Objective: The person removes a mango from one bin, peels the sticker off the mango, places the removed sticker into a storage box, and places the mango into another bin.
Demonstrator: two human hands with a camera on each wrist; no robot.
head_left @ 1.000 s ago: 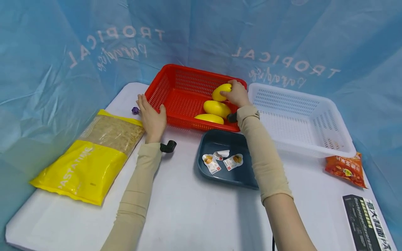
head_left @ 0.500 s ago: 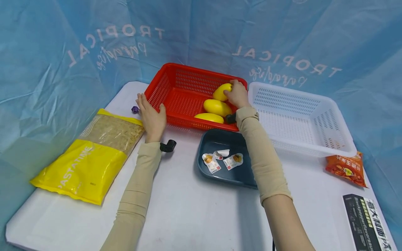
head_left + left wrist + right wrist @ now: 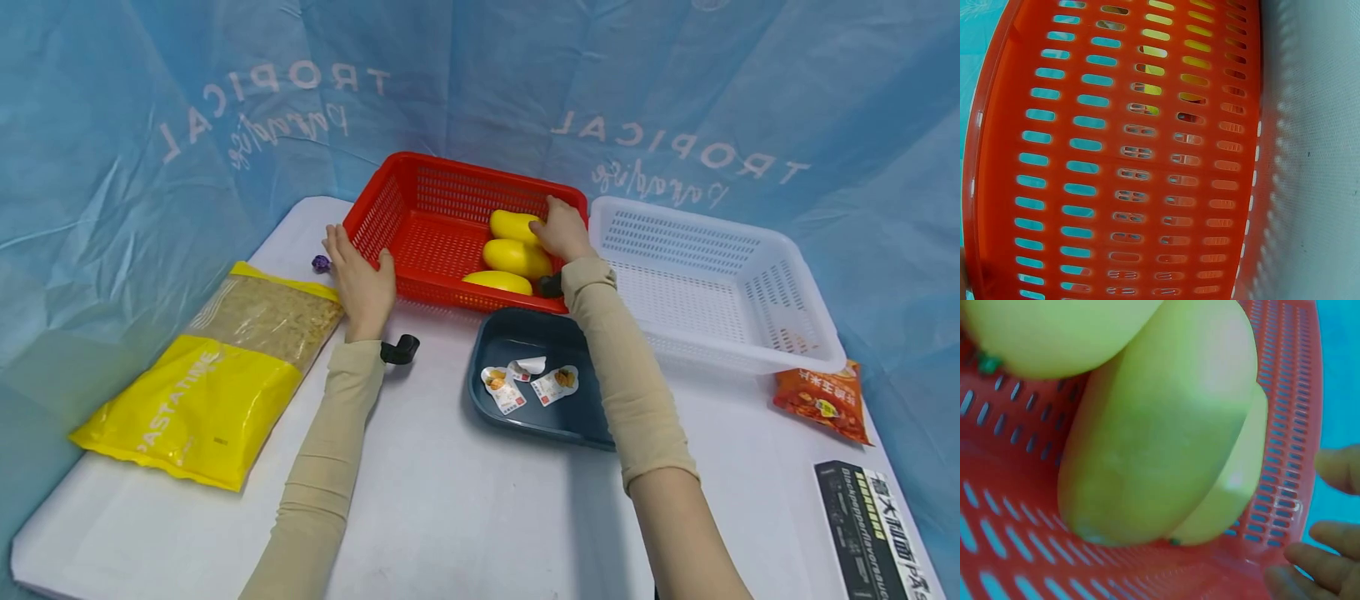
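Note:
Three smooth yellow mangoes lie side by side at the right end of the red plastic basket (image 3: 442,179): a far mango (image 3: 512,226), a middle mango (image 3: 516,259) and a near mango (image 3: 498,282). My right hand (image 3: 564,232) is over the basket's right end, beside the far mango. In the right wrist view its fingers (image 3: 1322,562) are spread, with nothing between them and a gap to the mangoes. My left hand (image 3: 365,285) rests with extended fingers against the basket's left end. The left wrist view is mostly filled by the basket's slotted wall (image 3: 1104,169).
A white basket (image 3: 675,292) stands to the right. In front, a dark blue tray (image 3: 540,425) holds several stickers (image 3: 555,385). A yellow bag (image 3: 210,375) lies left near a small purple object (image 3: 321,263); an orange packet (image 3: 825,400) and black box (image 3: 855,517) lie right.
The far mango, gripped at its right end and tilted up earlier, now lies flat beside the middle one. My right hand has let go of it. The left hand has stayed in place.

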